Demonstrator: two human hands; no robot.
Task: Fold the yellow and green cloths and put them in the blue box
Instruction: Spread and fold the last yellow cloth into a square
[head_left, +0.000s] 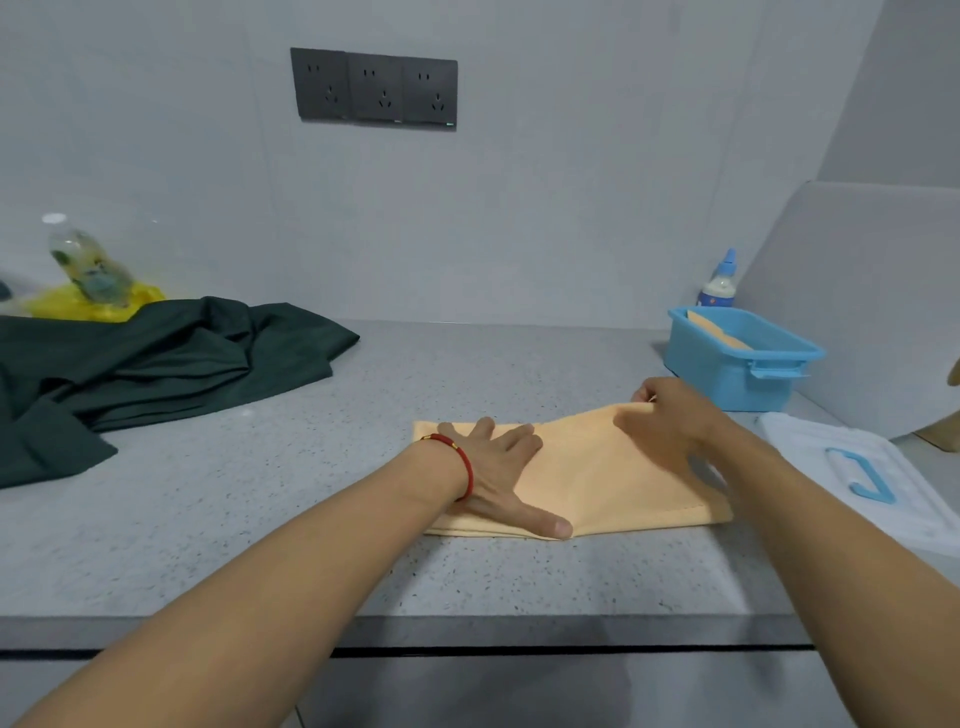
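A pale yellow cloth (597, 478) lies partly folded on the speckled grey counter, in front of me at centre right. My left hand (498, 462), with a red bracelet at the wrist, presses flat on the cloth's left half, fingers spread. My right hand (665, 415) pinches the cloth's far right edge and lifts it off the counter. The dark green cloth (156, 364) lies crumpled at the left of the counter. The blue box (737, 358) stands open at the back right, with a folded yellow piece inside it.
A clear lid with a blue handle (862, 473) lies right of the yellow cloth. A small blue-capped bottle (719, 283) stands behind the box. A plastic bottle (85, 265) on a yellow bag sits at the far left. The counter's front edge (467, 623) runs below my arms.
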